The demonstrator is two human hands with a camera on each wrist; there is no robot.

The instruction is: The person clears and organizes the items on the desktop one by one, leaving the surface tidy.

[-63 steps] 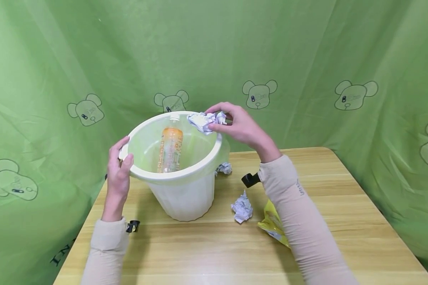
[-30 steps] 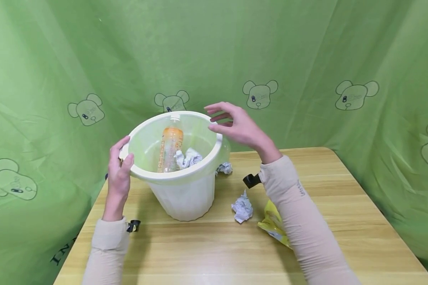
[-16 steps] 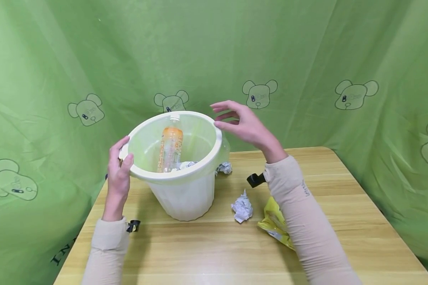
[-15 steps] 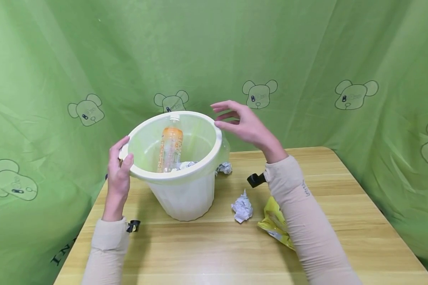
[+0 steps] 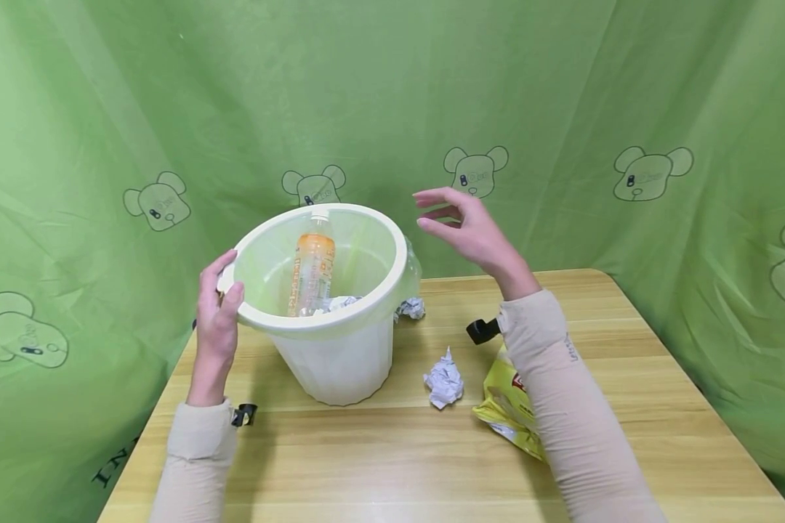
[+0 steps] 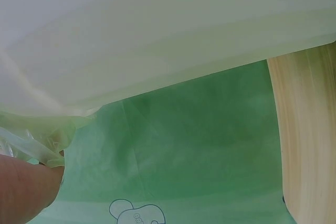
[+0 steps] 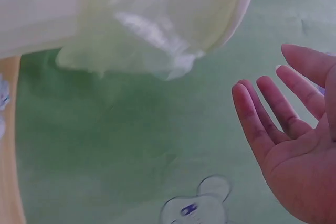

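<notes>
A pale cream bin (image 5: 335,363) with a green liner stands tilted on the wooden table (image 5: 392,465). Inside lie an orange drink bottle (image 5: 312,270) and a crumpled paper ball (image 5: 340,302). My left hand (image 5: 219,312) grips the bin's near-left rim, thumb on top. My right hand (image 5: 467,229) hovers empty to the right of the rim, fingers spread; in the right wrist view the open palm (image 7: 294,145) sits beside the bin's rim (image 7: 239,14). The left wrist view shows only the bin's underside (image 6: 157,30) and a fingertip (image 6: 23,190).
A crumpled paper ball (image 5: 443,380) lies on the table right of the bin, another (image 5: 411,309) behind it. A yellow snack bag (image 5: 510,407) lies partly under my right forearm. Green cloth (image 5: 562,109) hangs around the table's back and sides.
The right hand let go of the paper ball, which dropped into the bin. It then drew away to the right of the rim. The left hand has kept its grip.
</notes>
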